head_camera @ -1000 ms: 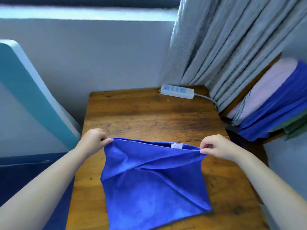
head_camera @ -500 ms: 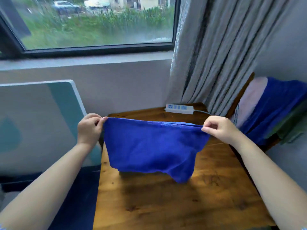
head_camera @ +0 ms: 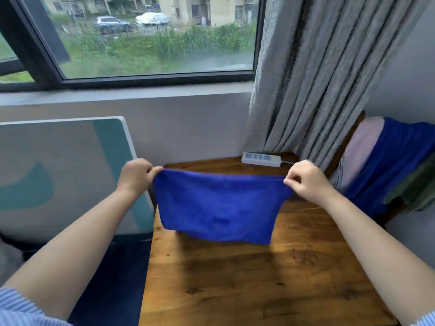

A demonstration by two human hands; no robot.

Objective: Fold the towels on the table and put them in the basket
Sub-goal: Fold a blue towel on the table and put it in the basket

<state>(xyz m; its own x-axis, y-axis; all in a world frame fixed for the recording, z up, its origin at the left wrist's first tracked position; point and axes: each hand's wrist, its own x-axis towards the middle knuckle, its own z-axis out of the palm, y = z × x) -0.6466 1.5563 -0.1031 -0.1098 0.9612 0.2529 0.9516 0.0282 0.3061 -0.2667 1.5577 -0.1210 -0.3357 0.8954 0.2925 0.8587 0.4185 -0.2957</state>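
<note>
A wide window (head_camera: 150,36) fills the far wall, looking out on greenery, parked cars and pale buildings. Grey curtains (head_camera: 317,74) hang in folds to its right, reaching down behind the worktop. A white panel (head_camera: 63,175) with teal shapes leans against the wall at the left.

A wooden worktop (head_camera: 247,283) stands in the middle, its grain dark and knotted. To its right a chair (head_camera: 346,147) holds a pile of cloths (head_camera: 386,161), pink, blue and green, draped over it.

A person's two bare forearms reach in from the near edge, with striped blue sleeves (head_camera: 21,307) just showing at the bottom corners. Between the hands hangs a blue towel (head_camera: 219,208), stretched taut along its top edge and lifted clear above the worktop, its lower edge hanging free and casting a shadow on the wood below.

The left hand (head_camera: 136,176) pinches the towel's top left corner, fingers (head_camera: 155,171) curled round the cloth. The right hand (head_camera: 306,180) pinches the top right corner in the same way, fingertips closed on the edge.

At the far right corner of the worktop lies a white power strip (head_camera: 261,159), with its cable running off toward the curtains.
</note>
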